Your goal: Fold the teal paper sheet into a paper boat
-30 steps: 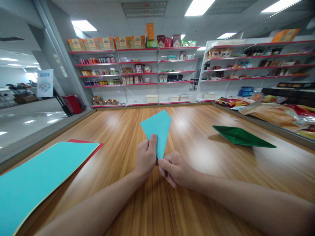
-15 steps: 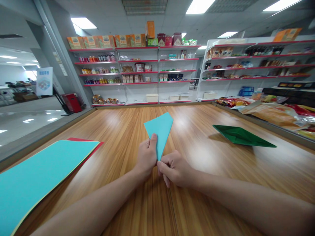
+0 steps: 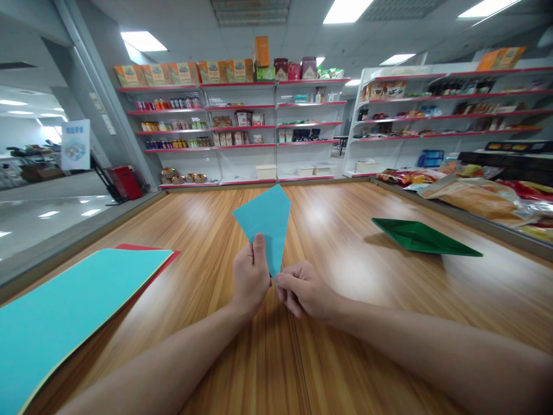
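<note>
A light-blue folded sheet of paper, kite-shaped with its narrow point toward me, is held up over the middle of the wooden table. My left hand grips its left edge, thumb lying on the front face and fingers hidden behind. At the lower tip, my right hand pinches the paper between thumb and curled index finger. On the table to the right lies a folded green paper boat, long with pointed ends.
To the left lies a stack of coloured paper, blue on top with yellow and red edges below. Snack packets line the right side beyond the table's raised rim. Stocked shelves stand behind the table.
The light-blue paper has shifted left and tilted, and its broad face now shows wider. My left hand moved slightly left with it; my right hand still pinches the lower tip.
</note>
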`<state>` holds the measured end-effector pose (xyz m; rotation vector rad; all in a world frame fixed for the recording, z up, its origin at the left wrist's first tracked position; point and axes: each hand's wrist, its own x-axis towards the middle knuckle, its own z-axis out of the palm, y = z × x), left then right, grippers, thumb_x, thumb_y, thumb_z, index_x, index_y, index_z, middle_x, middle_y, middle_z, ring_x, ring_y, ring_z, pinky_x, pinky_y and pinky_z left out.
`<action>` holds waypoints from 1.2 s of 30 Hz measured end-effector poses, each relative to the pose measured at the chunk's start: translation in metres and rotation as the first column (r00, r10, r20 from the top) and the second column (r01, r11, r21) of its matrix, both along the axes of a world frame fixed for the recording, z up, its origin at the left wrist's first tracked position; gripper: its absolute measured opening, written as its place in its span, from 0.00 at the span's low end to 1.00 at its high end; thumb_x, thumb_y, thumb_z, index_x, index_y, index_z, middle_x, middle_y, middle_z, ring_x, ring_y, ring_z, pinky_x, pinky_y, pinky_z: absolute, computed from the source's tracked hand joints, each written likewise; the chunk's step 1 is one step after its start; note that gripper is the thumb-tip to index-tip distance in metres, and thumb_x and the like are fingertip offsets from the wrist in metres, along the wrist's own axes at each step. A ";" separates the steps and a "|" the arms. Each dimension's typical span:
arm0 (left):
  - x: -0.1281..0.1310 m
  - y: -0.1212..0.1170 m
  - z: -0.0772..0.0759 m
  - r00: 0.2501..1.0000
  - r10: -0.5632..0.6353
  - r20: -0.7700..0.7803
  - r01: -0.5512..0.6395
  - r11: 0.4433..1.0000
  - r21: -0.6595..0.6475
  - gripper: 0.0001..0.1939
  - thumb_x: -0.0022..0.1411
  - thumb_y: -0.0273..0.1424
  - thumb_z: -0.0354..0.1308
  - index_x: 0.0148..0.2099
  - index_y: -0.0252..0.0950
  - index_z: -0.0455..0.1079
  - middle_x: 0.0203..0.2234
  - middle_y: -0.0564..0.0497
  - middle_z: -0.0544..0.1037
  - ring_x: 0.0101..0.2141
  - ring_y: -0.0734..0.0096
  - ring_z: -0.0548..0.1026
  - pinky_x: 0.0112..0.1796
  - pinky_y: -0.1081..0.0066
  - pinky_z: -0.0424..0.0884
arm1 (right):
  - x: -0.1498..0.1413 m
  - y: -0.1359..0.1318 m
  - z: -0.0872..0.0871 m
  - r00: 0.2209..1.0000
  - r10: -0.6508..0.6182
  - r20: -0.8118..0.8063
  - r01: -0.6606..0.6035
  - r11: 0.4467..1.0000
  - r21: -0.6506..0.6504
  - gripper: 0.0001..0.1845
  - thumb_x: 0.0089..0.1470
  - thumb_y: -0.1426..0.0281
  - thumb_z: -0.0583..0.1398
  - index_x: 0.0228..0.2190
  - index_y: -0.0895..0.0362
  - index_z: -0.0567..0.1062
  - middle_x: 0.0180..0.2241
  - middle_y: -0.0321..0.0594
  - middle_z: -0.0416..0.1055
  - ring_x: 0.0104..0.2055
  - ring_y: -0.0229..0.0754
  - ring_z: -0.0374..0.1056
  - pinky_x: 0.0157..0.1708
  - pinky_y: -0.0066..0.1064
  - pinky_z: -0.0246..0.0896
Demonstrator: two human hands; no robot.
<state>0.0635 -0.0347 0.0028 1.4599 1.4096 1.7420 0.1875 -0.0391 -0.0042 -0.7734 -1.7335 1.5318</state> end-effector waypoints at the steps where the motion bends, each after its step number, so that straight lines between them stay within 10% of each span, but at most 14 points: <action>1: 0.001 0.000 0.000 1.000 -0.021 -0.001 0.021 1.000 -0.012 0.26 0.65 0.50 0.44 0.22 0.38 0.53 0.11 0.60 0.56 0.12 0.79 0.57 0.15 0.77 0.50 | 0.001 0.000 0.000 1.000 -0.008 0.019 0.008 1.000 0.027 0.17 0.49 0.65 0.53 0.14 0.58 0.66 0.06 0.30 0.59 0.08 0.30 0.52 0.11 0.22 0.44; 11: 0.007 0.004 -0.005 0.996 -0.091 0.022 0.094 0.980 -0.175 0.28 0.62 0.55 0.42 0.20 0.39 0.51 0.12 0.58 0.56 0.12 0.77 0.57 0.12 0.76 0.50 | 0.006 0.002 0.001 0.986 -0.103 0.131 0.064 0.960 0.274 0.14 0.47 0.70 0.53 0.14 0.58 0.66 0.09 0.31 0.60 0.11 0.31 0.55 0.13 0.22 0.47; 36: -0.002 0.007 0.008 0.942 -0.245 -0.230 0.198 0.958 -0.207 0.28 0.65 0.45 0.40 0.16 0.39 0.54 0.10 0.55 0.57 0.12 0.75 0.56 0.16 0.73 0.45 | 0.012 0.015 0.001 0.981 -0.188 -0.042 0.190 0.979 0.075 0.15 0.41 0.66 0.56 0.10 0.58 0.66 0.05 0.31 0.58 0.07 0.29 0.49 0.08 0.21 0.39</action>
